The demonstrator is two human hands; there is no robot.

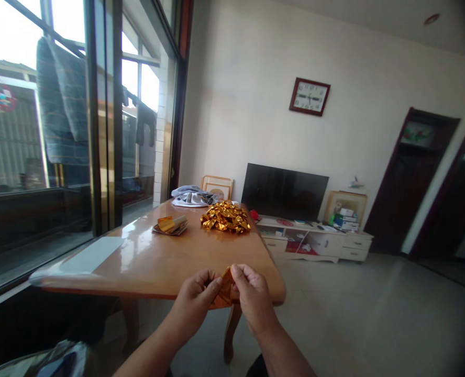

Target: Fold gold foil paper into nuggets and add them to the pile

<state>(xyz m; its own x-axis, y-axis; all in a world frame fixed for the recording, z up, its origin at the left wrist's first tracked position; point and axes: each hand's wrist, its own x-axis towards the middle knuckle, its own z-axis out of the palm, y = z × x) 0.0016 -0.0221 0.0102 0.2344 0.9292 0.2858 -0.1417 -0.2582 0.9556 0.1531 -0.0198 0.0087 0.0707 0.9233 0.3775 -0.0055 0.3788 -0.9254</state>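
A sheet of gold foil paper (225,290), partly folded, is pinched between my two hands at the table's near edge. My left hand (198,294) grips its left side, thumb on top. On the other side my right hand (252,293) holds the upper right edge between thumb and fingers. The lower fingers of both hands are partly hidden. Beyond them, a heap of folded gold foil pieces (225,217) lies on the wooden table (157,262). Left of the heap rests a small stack of papers (170,225) with a gold sheet on top.
Folded cloth (193,196) lies at the table's far end. A white sheet (93,255) is near the window side. Behind the table stand a television (285,191) and a low white cabinet (321,243). A bag-like bundle (52,361) sits at the lower left.
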